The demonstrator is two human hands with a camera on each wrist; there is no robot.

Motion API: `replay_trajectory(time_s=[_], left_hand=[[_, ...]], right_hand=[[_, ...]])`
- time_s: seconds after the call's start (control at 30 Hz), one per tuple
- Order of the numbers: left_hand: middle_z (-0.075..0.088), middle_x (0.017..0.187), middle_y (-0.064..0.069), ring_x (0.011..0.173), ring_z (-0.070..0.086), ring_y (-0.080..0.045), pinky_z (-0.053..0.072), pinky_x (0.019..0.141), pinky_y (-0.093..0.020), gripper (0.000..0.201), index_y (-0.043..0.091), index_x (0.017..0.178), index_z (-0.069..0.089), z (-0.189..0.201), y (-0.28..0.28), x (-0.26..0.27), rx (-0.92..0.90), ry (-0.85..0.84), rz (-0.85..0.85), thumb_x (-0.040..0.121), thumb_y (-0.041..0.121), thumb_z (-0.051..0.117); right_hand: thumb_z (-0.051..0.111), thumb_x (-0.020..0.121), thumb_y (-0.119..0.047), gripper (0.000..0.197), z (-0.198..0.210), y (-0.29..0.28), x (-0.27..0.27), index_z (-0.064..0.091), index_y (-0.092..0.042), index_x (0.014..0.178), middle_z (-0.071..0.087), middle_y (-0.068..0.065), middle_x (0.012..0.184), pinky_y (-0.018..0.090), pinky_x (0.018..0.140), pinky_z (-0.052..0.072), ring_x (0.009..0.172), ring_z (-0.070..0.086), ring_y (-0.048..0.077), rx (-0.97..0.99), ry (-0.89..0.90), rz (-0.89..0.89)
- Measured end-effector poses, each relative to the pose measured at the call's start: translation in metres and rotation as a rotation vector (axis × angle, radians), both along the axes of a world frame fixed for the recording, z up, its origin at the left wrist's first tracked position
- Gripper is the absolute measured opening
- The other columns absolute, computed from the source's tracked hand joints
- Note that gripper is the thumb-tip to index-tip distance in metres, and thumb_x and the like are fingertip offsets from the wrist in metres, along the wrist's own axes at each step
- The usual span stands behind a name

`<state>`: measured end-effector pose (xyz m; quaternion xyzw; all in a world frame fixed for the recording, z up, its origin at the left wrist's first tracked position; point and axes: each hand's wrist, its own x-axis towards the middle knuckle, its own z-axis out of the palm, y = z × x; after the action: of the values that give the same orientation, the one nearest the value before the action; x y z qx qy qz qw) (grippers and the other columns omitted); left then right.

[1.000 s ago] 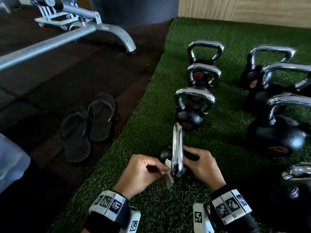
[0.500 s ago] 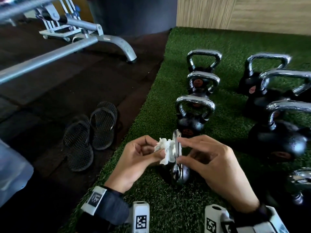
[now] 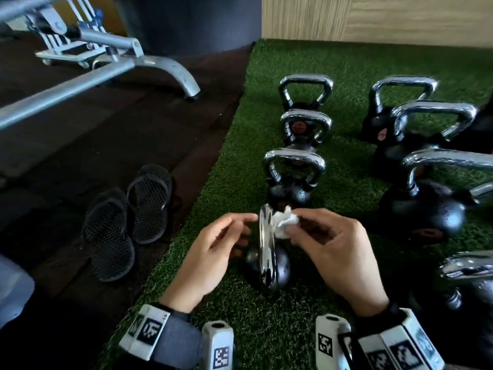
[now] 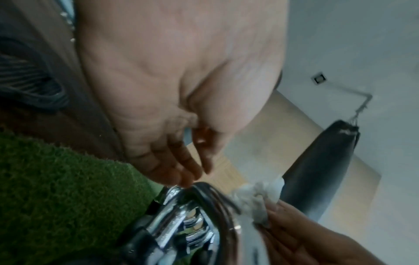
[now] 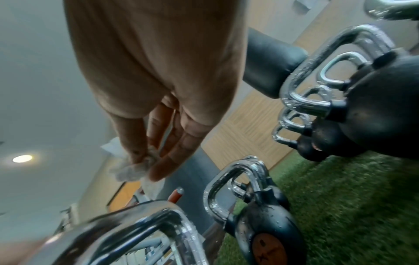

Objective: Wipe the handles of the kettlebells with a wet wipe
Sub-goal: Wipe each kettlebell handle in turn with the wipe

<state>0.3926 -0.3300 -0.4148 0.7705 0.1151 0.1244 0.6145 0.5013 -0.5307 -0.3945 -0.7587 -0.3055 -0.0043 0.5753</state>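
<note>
The nearest kettlebell (image 3: pixel 269 265) stands on green turf (image 3: pixel 266 329), its chrome handle (image 3: pixel 265 236) seen edge-on between my hands. My right hand (image 3: pixel 330 244) pinches a crumpled white wet wipe (image 3: pixel 284 222) at the top right side of the handle. In the right wrist view the wipe (image 5: pixel 131 170) is bunched at the fingertips above the handle (image 5: pixel 140 224). My left hand (image 3: pixel 218 247) is on the handle's left side, fingers relaxed and holding nothing. In the left wrist view its fingertips (image 4: pixel 181 179) hover just over the handle top (image 4: pixel 181 224), with the wipe (image 4: pixel 258 195) opposite.
Three more small kettlebells (image 3: pixel 294 177) line up beyond the near one. Larger ones (image 3: pixel 424 209) crowd the right side. Black sandals (image 3: pixel 128 220) lie on the dark floor at left. A metal bench frame (image 3: pixel 106 68) crosses the far left, and a wood wall (image 3: pixel 400 20) stands behind.
The wipe has passed from my left hand to my right and now sits on the right of the handle top. The left hand has let go and opened.
</note>
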Motion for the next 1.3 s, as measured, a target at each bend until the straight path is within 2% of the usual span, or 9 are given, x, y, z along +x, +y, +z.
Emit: replay_trajectory(time_s=[0.1, 0.2, 0.3, 0.43, 0.6, 0.7, 0.97, 1.13, 1.3], left_hand=[[0.054, 0.134, 0.021, 0.122, 0.056, 0.0, 0.051, 0.097, -0.021, 0.075, 0.057, 0.138, 0.044, -0.02, 0.013, -0.002, 0.359, 0.241, -0.071, 0.092, 0.005, 0.071], [0.017, 0.158, 0.03, 0.147, 0.02, 0.002, 0.025, 0.122, -0.029, 0.131, 0.046, 0.16, 0.004, -0.044, 0.008, 0.0, 0.504, 0.381, -0.301, 0.066, 0.036, 0.095], [0.008, 0.168, 0.019, 0.156, 0.01, -0.005, 0.021, 0.128, -0.039, 0.152, 0.031, 0.163, -0.006, -0.064, -0.009, 0.016, 0.546, 0.224, -0.339, 0.053, 0.054, 0.096], [0.02, 0.168, 0.004, 0.156, 0.02, -0.011, 0.029, 0.125, -0.042, 0.146, 0.009, 0.162, 0.007, -0.083, -0.021, 0.03, 0.495, 0.048, -0.241, 0.056, 0.051, 0.099], [0.027, 0.166, 0.01, 0.153, 0.03, -0.011, 0.033, 0.124, -0.037, 0.131, 0.015, 0.162, 0.013, -0.09, -0.015, 0.035, 0.41, -0.053, -0.258, 0.065, 0.046, 0.095], [0.03, 0.163, 0.016, 0.151, 0.033, -0.007, 0.031, 0.122, -0.025, 0.127, 0.016, 0.162, 0.016, -0.088, -0.01, 0.038, 0.393, -0.085, -0.289, 0.065, 0.043, 0.095], [0.036, 0.149, 0.031, 0.142, 0.04, 0.004, 0.037, 0.112, -0.012, 0.12, 0.006, 0.157, 0.025, -0.087, -0.004, 0.035, 0.355, -0.079, -0.315, 0.066, 0.05, 0.091], [0.04, 0.155, 0.003, 0.146, 0.037, -0.009, 0.037, 0.119, -0.032, 0.128, 0.006, 0.158, 0.022, -0.084, -0.004, 0.039, 0.417, -0.001, -0.335, 0.062, 0.06, 0.087], [0.039, 0.158, -0.002, 0.149, 0.037, -0.013, 0.037, 0.12, -0.044, 0.126, 0.007, 0.158, 0.021, -0.083, -0.003, 0.039, 0.351, 0.018, -0.347, 0.064, 0.057, 0.088]], right_hand=[[0.084, 0.078, -0.026, 0.022, -0.016, -0.01, 0.019, 0.08, -0.03, 0.099, 0.077, -0.017, 0.089, 0.032, 0.081, 0.061, 0.08, 0.073, 0.0, -0.092, 0.105, -0.11], [0.084, 0.078, -0.024, 0.023, -0.031, -0.007, 0.029, 0.079, -0.032, 0.099, 0.075, -0.018, 0.094, 0.03, 0.084, 0.059, 0.086, 0.07, -0.003, -0.197, 0.133, -0.129], [0.085, 0.077, -0.027, 0.023, -0.043, 0.005, 0.035, 0.08, -0.033, 0.098, 0.074, -0.017, 0.097, 0.025, 0.086, 0.056, 0.088, 0.068, -0.006, -0.242, 0.15, -0.115], [0.085, 0.078, -0.026, 0.025, -0.058, 0.026, 0.036, 0.08, -0.032, 0.101, 0.076, -0.018, 0.094, 0.014, 0.087, 0.052, 0.09, 0.068, -0.01, -0.268, 0.226, -0.08], [0.081, 0.083, -0.026, 0.029, -0.074, 0.038, 0.035, 0.077, -0.025, 0.112, 0.074, -0.016, 0.099, -0.004, 0.074, 0.041, 0.09, 0.065, -0.007, -0.311, 0.265, -0.081], [0.082, 0.082, -0.024, 0.03, -0.069, 0.043, 0.038, 0.077, -0.024, 0.111, 0.076, -0.007, 0.104, 0.004, 0.079, 0.048, 0.094, 0.069, 0.003, -0.297, 0.328, -0.093], [0.08, 0.083, -0.017, 0.018, -0.045, 0.049, 0.045, 0.08, -0.028, 0.097, 0.076, -0.015, 0.083, 0.013, 0.078, 0.052, 0.081, 0.069, -0.007, -0.233, 0.144, -0.064], [0.077, 0.079, 0.001, 0.028, -0.035, 0.049, 0.043, 0.081, -0.017, 0.1, 0.078, -0.006, 0.095, 0.0, 0.082, 0.042, 0.087, 0.069, 0.0, -0.175, -0.152, -0.126], [0.074, 0.081, 0.008, 0.031, -0.03, 0.041, 0.025, 0.08, -0.012, 0.103, 0.07, -0.001, 0.106, 0.013, 0.087, 0.053, 0.096, 0.067, 0.004, -0.071, -0.344, 0.006]])
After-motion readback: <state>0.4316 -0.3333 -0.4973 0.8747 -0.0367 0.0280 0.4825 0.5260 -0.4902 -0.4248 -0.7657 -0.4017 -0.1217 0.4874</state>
